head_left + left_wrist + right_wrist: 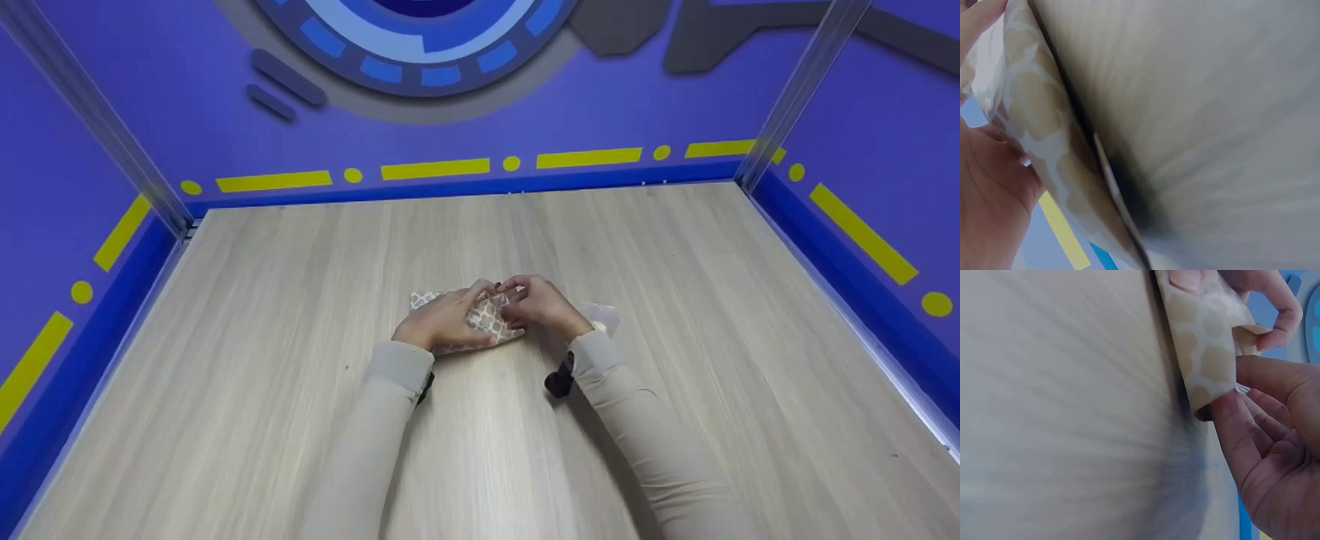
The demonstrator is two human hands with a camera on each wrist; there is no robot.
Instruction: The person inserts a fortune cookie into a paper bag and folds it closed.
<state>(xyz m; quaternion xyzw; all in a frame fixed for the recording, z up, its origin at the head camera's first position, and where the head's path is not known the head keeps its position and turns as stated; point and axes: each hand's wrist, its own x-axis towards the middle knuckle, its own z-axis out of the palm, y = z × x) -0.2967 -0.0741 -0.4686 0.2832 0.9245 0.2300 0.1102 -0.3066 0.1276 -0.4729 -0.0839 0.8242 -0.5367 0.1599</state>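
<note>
A tan-and-white patterned paper packet (489, 318) lies on the table in front of me, its pattern like a lattice of rounded cells. My left hand (448, 319) grips it from the left, with the thumb along the near side and the fingers over the far side. At its right end my right hand (546, 307) pinches the paper between thumb and fingers. The right wrist view shows this folded paper end (1207, 354) raised along one edge, with thin whitish strands by the fingertips. In the left wrist view the paper's side (1039, 107) bulges above the tabletop. What it contains is hidden.
A clear plastic piece (601, 316) lies partly behind my right wrist, with something pale in or under it. The wood-grain table (285, 300) is bordered by blue panels (637, 105) at the back and both sides, with metal posts at the rear corners.
</note>
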